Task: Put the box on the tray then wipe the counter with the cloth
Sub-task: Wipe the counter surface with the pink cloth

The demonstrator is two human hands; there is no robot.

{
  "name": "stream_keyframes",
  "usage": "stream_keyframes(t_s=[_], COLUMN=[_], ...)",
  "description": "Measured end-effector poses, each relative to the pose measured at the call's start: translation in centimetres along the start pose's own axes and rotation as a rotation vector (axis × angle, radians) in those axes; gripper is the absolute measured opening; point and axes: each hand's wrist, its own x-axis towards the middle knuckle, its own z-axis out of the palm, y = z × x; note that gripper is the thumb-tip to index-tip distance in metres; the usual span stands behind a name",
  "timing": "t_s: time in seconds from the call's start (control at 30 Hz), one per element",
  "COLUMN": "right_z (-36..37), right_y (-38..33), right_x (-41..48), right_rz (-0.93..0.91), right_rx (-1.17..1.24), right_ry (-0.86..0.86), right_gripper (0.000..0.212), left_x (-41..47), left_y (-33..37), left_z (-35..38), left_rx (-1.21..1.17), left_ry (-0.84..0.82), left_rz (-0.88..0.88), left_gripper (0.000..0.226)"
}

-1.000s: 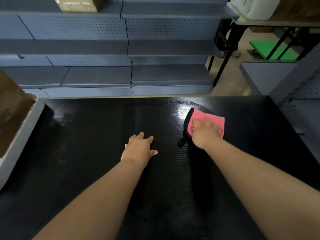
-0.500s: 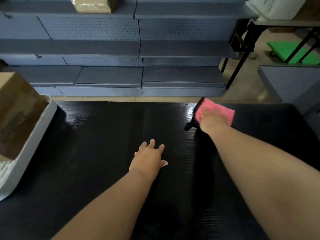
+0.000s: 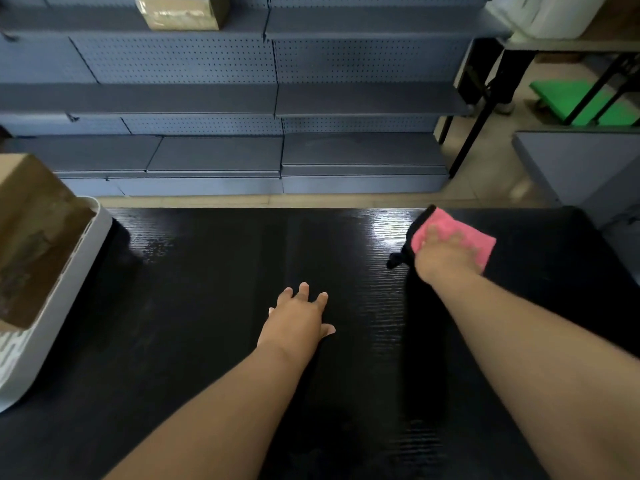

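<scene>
Pressing the pink cloth (image 3: 457, 237) flat near the far edge of the black surface (image 3: 207, 341), the right hand (image 3: 441, 258) lay spread-fingered; the left hand (image 3: 298, 320) rested open, empty. The box (image 3: 31, 237) sat in the tray (image 3: 59, 306) at left.

Grey metal shelving (image 3: 270, 98) with perforated back panels fills the view from ten to one o'clock, its boards mostly bare; a taped cardboard carton (image 3: 181, 10) sits on the top board at eleven o'clock. A strip of beige floor (image 3: 485, 178) runs below the shelving and widens toward two o'clock, where black table legs (image 3: 485, 109) stand. A green platform (image 3: 585, 102) lies on the floor behind them. A grey cabinet (image 3: 581, 168) stands at three o'clock. Light is dim.
</scene>
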Motion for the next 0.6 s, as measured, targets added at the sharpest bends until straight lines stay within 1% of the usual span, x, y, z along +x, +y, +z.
stream_keyframes(t_s=[0.03, 0.1, 0.2, 0.27, 0.3, 0.33, 0.37, 0.43, 0.47, 0.5, 0.53, 0.6], right_z=[0.6, 1.8, 4.5, 4.9, 4.6, 4.0, 3.3, 2.3, 2.4, 3.0, 3.9, 5.7], right_y=[0.0, -0.9, -1.9, -1.1, -0.5, 0.1, 0.7, 1.4, 1.1, 0.4, -0.2, -0.5], right_x=[-1.4, -5.6, -12.5, -13.8, -12.9, -11.5, -10.1, -8.1, -8.5, -9.9, -11.8, -15.7], right_rz=[0.033, 0.017, -0.199, -0.309, -0.326, -0.312, -0.259, -0.085, -0.030, -0.023, -0.067, -0.227], right_rx=[0.010, 0.024, -0.041, -0.121, -0.127, -0.107, -0.073, 0.000, 0.015, 0.004, -0.006, -0.067], right_ry=[-0.030, -0.057, -0.064, -0.083, -0.075, -0.066, -0.062, -0.086, -0.093, -0.093, -0.097, -0.100], right_gripper=[0.064, 0.063, 0.063, 0.063, 0.060, 0.056, 0.054, 0.057, 0.059, 0.061, 0.062, 0.066], left_x=[0.1, -0.1, -0.5, -0.9, -1.1, -1.3, -1.5, -1.8, -1.7, -1.6, -1.4, -0.9], left_y=[0.0, -0.1, -0.2, -0.3, -0.3, -0.3, -0.2, -0.1, -0.1, -0.2, -0.3, -0.4], left_z=[-0.1, -0.3, -0.6, -0.8, -1.0, -1.1, -1.1, -1.1, -1.1, -1.1, -1.1, -1.2], left_rx=[0.006, 0.014, 0.013, 0.017, 0.018, 0.015, 0.011, 0.024, 0.040, 0.057, 0.072, 0.073], left_ry=[-0.006, -0.005, 0.019, 0.019, 0.017, 0.018, 0.023, 0.035, 0.035, 0.029, 0.016, -0.019], left_rz=[-0.002, -0.002, 0.006, 0.011, 0.012, 0.015, 0.017, 0.018, 0.016, 0.013, 0.006, -0.017], left_gripper=[0.070, 0.070, 0.070, 0.070, 0.070, 0.070, 0.069, 0.069, 0.069, 0.069, 0.070, 0.071])
